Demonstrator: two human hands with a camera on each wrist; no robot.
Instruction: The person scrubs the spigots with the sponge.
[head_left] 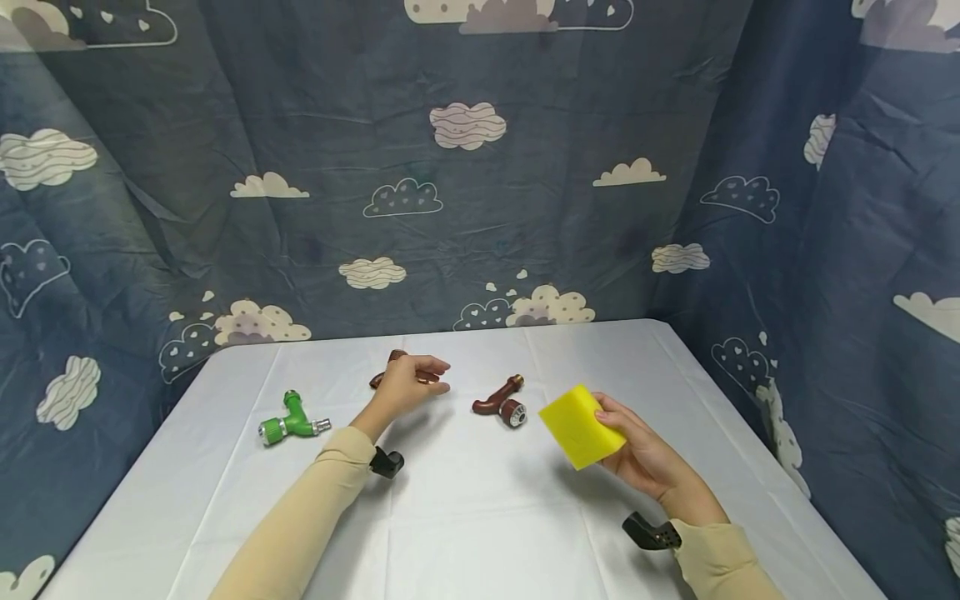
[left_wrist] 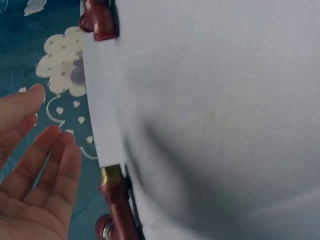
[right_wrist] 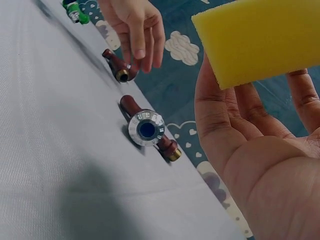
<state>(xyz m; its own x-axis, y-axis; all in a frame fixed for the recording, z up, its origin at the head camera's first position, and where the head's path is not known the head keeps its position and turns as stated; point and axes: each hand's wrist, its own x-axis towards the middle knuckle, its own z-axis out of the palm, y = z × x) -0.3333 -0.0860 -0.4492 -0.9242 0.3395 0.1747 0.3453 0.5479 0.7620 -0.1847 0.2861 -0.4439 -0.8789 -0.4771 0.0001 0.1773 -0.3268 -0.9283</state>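
My right hand [head_left: 645,454] holds a yellow sponge block [head_left: 581,427] by its right side, raised over the right half of the table; the sponge is also large in the right wrist view. Toward the back, my left hand [head_left: 405,387] hovers at a dark red-brown tap [head_left: 396,355] and partly hides it in the head view. Loosely bent and spread, the left fingers [left_wrist: 62,165] have nothing between them in the left wrist view. Between the two hands lies a second red-brown tap [head_left: 491,404], with a brass threaded end and a silver-faced knob [right_wrist: 147,129].
A green tap [head_left: 294,423] with a silver nozzle lies left of my left forearm. The white cloth-covered table [head_left: 480,533] ends at the back against a dark blue curtain [head_left: 517,217] with printed clouds. Black wrist cameras [head_left: 651,532] stick out from both sleeves.
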